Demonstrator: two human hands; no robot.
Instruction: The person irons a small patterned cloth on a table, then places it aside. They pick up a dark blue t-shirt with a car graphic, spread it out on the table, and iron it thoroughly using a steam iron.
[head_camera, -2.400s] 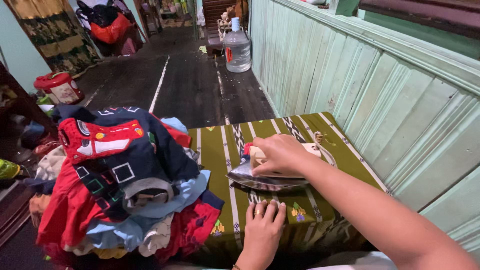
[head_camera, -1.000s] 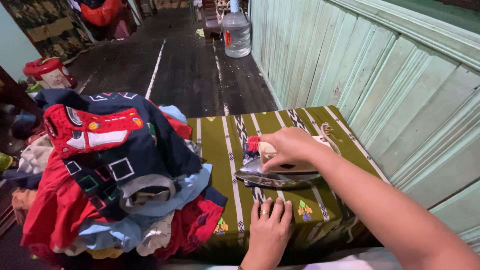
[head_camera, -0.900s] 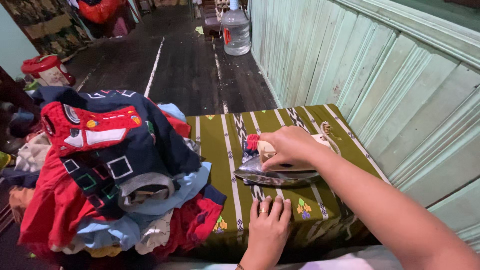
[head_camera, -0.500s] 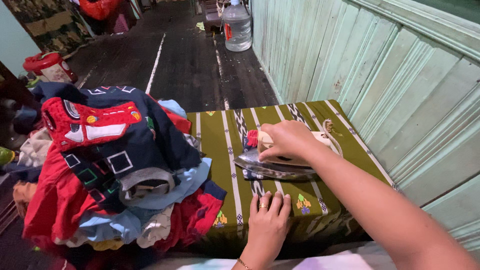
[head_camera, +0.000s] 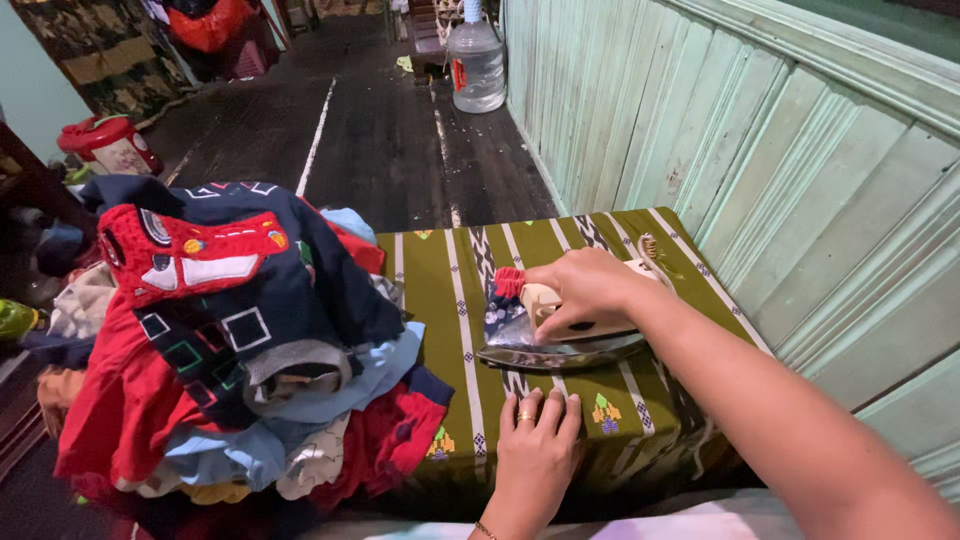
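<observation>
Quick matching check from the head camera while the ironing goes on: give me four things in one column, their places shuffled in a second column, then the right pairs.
Things:
1. iron
2. left hand
3. pile of clothes
4. water jug

Places:
A. on the dark floor at the far end, beside the green wall
B. heaped to the left of the striped green cloth
C. under the right hand, on the cloth
D. flat on the cloth's near edge, a ring on one finger

Pairs: 1-C, 2-D, 3-B, 4-A
</observation>
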